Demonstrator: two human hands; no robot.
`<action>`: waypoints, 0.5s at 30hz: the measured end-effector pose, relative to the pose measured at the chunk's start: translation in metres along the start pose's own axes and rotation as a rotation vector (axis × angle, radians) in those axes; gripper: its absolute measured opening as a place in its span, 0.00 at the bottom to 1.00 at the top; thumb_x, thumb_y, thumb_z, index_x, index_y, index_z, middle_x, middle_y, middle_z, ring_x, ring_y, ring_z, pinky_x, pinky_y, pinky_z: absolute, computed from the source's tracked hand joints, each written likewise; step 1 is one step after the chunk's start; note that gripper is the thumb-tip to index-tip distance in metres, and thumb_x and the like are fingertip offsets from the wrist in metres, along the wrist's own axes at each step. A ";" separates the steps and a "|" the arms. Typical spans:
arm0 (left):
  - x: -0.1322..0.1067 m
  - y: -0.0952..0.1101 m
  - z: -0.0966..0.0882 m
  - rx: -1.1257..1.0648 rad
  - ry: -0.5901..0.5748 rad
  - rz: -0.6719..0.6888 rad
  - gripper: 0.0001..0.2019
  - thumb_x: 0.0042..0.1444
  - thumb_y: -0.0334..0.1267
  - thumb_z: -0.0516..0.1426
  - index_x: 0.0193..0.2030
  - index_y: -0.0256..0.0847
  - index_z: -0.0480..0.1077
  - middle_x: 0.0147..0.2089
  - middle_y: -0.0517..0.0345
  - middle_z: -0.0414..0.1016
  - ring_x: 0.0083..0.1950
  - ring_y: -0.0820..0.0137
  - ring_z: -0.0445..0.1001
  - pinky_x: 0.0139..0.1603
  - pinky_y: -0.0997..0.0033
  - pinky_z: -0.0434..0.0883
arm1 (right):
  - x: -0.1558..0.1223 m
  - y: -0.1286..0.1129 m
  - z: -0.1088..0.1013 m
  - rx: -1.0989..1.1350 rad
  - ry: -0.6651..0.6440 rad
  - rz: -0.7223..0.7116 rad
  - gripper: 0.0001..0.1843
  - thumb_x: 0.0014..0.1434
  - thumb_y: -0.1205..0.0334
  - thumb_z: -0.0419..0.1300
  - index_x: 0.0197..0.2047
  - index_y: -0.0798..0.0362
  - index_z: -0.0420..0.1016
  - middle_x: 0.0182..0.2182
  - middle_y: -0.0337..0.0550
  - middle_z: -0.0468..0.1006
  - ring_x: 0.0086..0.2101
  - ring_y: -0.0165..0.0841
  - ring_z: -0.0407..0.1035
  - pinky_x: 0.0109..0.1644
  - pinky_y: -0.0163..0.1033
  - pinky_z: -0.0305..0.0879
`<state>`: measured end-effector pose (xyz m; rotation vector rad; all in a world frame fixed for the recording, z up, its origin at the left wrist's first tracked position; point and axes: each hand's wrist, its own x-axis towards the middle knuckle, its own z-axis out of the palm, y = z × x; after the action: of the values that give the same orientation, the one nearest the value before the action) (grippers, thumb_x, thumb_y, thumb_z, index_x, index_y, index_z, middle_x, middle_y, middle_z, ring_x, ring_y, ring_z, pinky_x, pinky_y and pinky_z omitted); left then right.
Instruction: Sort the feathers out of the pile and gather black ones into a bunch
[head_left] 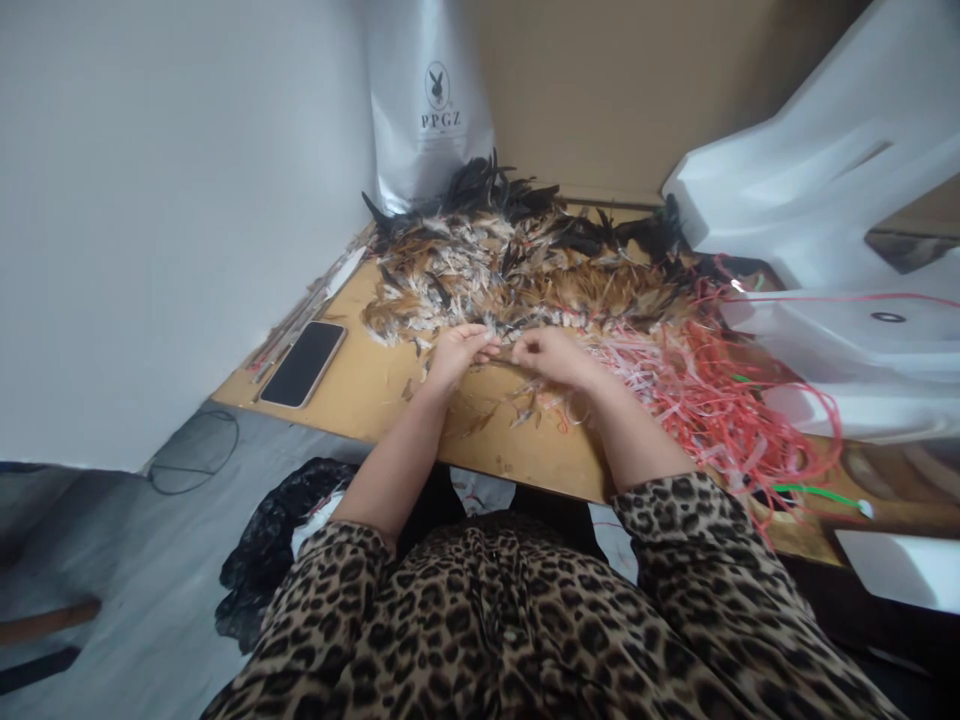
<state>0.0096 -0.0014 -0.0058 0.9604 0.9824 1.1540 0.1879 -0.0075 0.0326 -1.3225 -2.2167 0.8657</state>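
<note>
A large heap of brown, white and black feathers [517, 270] covers the back of the yellowish table [517, 455]. At its front edge my left hand [463, 352] is closed, thumb and fingers pinched together near the feathers. Close to its right, my right hand [551, 355] is closed too, with its fingers curled. Something thin and brownish shows between the two hands, too small to name for sure. A few loose feathers [525, 400] lie on the table just below my hands.
Beside my right forearm spreads a tangle of red and pink plastic strings [697, 400]. A smartphone [304, 363] lies at the left edge. A silver bag [427, 150] stands behind the feathers, and a white machine [825, 170] rises at right. A black plastic bag [281, 530] sits below the table.
</note>
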 end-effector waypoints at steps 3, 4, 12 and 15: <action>0.000 -0.002 -0.001 -0.012 -0.041 -0.028 0.11 0.46 0.36 0.61 0.35 0.33 0.69 0.36 0.50 0.77 0.28 0.76 0.74 0.26 0.80 0.66 | 0.005 0.007 -0.002 0.424 0.136 0.119 0.13 0.46 0.54 0.62 0.26 0.56 0.72 0.20 0.37 0.71 0.21 0.24 0.59 0.26 0.31 0.53; 0.000 -0.002 -0.001 -0.018 -0.059 -0.041 0.12 0.46 0.36 0.61 0.36 0.33 0.69 0.37 0.50 0.77 0.28 0.77 0.74 0.26 0.81 0.66 | 0.007 0.008 -0.001 0.545 0.172 0.152 0.14 0.43 0.53 0.63 0.26 0.57 0.72 0.20 0.36 0.70 0.20 0.23 0.58 0.25 0.31 0.53; -0.002 -0.002 -0.001 -0.043 -0.124 -0.095 0.13 0.44 0.37 0.63 0.35 0.32 0.70 0.36 0.50 0.77 0.28 0.77 0.74 0.26 0.82 0.66 | 0.012 0.004 0.014 1.116 0.216 0.276 0.18 0.34 0.55 0.70 0.25 0.56 0.70 0.20 0.36 0.72 0.18 0.20 0.56 0.20 0.29 0.49; -0.002 -0.002 -0.001 -0.058 -0.130 -0.102 0.14 0.42 0.37 0.64 0.34 0.32 0.70 0.33 0.52 0.76 0.27 0.77 0.74 0.24 0.83 0.66 | 0.012 0.002 0.017 1.151 0.194 0.263 0.18 0.35 0.56 0.70 0.25 0.56 0.70 0.20 0.36 0.73 0.17 0.20 0.56 0.20 0.29 0.48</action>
<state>0.0093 -0.0040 -0.0078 0.9171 0.8789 1.0168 0.1732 -0.0014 0.0190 -1.0006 -1.0120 1.6486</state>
